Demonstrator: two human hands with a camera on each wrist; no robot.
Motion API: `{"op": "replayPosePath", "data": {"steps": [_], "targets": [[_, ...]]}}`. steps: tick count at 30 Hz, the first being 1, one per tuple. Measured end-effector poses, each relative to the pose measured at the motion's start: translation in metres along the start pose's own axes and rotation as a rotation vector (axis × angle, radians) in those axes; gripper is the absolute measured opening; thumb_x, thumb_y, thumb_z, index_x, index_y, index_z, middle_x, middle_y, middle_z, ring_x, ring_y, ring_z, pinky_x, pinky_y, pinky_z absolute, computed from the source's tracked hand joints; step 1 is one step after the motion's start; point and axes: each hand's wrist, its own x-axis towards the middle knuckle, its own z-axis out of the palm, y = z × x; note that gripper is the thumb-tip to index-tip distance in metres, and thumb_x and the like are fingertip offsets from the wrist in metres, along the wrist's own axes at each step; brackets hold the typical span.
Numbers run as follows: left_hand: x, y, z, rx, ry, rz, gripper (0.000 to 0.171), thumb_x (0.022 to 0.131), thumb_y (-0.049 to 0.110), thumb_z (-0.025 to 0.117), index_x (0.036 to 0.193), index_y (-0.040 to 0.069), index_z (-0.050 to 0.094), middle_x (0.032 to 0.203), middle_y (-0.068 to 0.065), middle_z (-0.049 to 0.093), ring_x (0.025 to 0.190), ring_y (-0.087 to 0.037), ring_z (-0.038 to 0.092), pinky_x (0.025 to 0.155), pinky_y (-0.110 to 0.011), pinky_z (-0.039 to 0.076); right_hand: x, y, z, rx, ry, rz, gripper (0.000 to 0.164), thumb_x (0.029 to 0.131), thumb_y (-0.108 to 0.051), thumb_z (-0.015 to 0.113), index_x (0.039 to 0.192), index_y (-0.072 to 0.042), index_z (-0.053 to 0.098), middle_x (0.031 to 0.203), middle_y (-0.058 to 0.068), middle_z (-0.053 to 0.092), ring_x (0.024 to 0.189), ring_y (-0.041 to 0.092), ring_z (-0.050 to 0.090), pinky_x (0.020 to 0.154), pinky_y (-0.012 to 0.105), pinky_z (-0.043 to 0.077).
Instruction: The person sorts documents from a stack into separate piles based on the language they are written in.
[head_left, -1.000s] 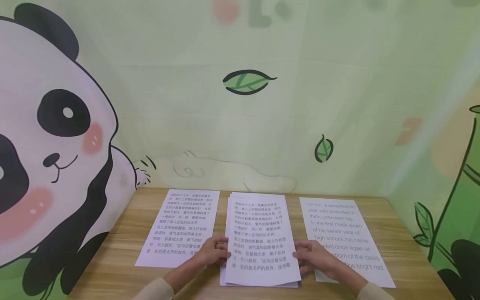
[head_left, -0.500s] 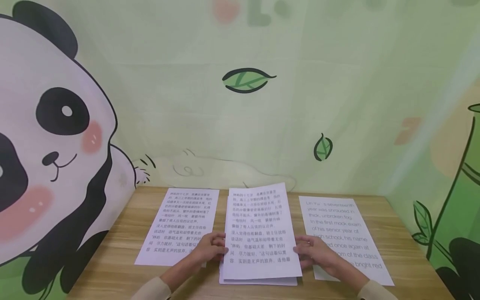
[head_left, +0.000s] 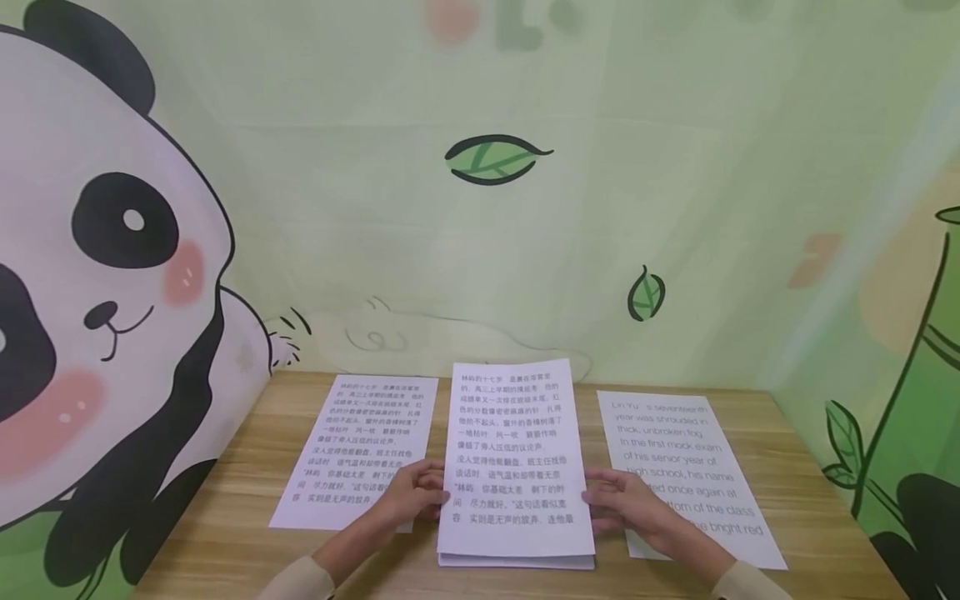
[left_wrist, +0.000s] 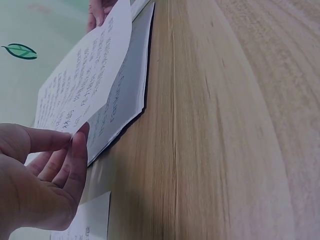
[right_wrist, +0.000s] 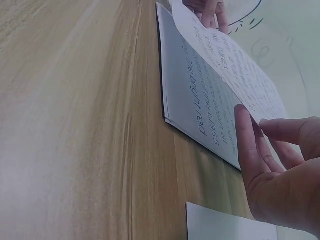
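A sheet of paper (head_left: pixel 516 458) printed with Chinese text is held up over the middle stack. My left hand (head_left: pixel 414 493) pinches its left edge between thumb and fingers. On the opposite edge my right hand (head_left: pixel 624 502) pinches it the same way. Both wrist views show the sheet raised and slightly bowed, apart from the stack of paper (right_wrist: pixel 182 85) under it. English print shows on the stack's top page, most of which the raised sheet covers.
To the left lies another Chinese-text page (head_left: pixel 367 433), partly behind my left hand. On the right an English-text page (head_left: pixel 660 425) lies partly under my right forearm. The wooden table (head_left: pixel 225 558) meets a cloth backdrop (head_left: pixel 360 208) with a panda and leaves.
The Chinese-text sheet has risen off the stack, its far edge lifting first at the right, then level. Both hands keep hold of its sides and have shifted slightly left and away.
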Motion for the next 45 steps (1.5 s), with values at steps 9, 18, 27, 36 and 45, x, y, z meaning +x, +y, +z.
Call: {"op": "replayPosePath", "data": {"steps": [9, 18, 27, 36, 45], "targets": [[-0.006, 0.0, -0.013, 0.025, 0.038, -0.012, 0.054, 0.086, -0.003, 0.068, 0.137, -0.005, 0.054, 0.097, -0.011, 0.073, 0.078, -0.014, 0.069, 0.072, -0.031, 0.062, 0.006, 0.001, 0.012, 0.016, -0.005, -0.033, 0.071, 0.095, -0.014, 0.069, 0.151, 0.011, 0.034, 0.127, 0.023, 0.065, 0.108, 0.027, 0.071, 0.09, 0.044, 0.062], [-0.013, -0.002, -0.034, 0.009, 0.058, -0.016, 0.055, 0.087, 0.001, 0.068, 0.14, -0.006, 0.052, 0.106, -0.015, 0.073, 0.084, -0.017, 0.071, 0.079, -0.037, 0.063, 0.021, -0.006, 0.028, 0.05, -0.024, -0.032, 0.069, 0.094, -0.012, 0.07, 0.151, 0.01, 0.036, 0.124, 0.02, 0.068, 0.107, 0.022, 0.071, 0.093, 0.042, 0.061], [-0.014, -0.004, -0.059, 0.031, 0.16, -0.058, 0.053, 0.087, 0.0, 0.068, 0.139, -0.004, 0.056, 0.108, -0.014, 0.072, 0.086, -0.018, 0.071, 0.078, -0.035, 0.062, 0.039, -0.014, 0.054, 0.086, -0.018, -0.014, 0.063, 0.095, -0.01, 0.069, 0.148, 0.009, 0.042, 0.118, 0.017, 0.07, 0.103, 0.022, 0.073, 0.09, 0.042, 0.062], [-0.018, -0.021, -0.086, -0.006, 0.223, -0.083, 0.054, 0.089, 0.0, 0.068, 0.141, -0.006, 0.054, 0.115, -0.019, 0.069, 0.088, -0.017, 0.07, 0.079, -0.032, 0.061, 0.058, -0.024, 0.084, 0.062, -0.037, -0.027, 0.056, 0.094, -0.006, 0.068, 0.144, 0.01, 0.048, 0.111, 0.015, 0.074, 0.099, 0.022, 0.074, 0.085, 0.039, 0.063], [-0.021, -0.027, -0.126, 0.025, 0.271, -0.131, 0.053, 0.093, 0.003, 0.066, 0.144, -0.004, 0.052, 0.119, -0.016, 0.07, 0.091, -0.014, 0.069, 0.079, -0.029, 0.058, 0.081, -0.03, 0.124, 0.065, -0.041, -0.039, 0.054, 0.093, -0.003, 0.069, 0.142, 0.008, 0.051, 0.107, 0.016, 0.076, 0.092, 0.02, 0.075, 0.081, 0.038, 0.064]]}}
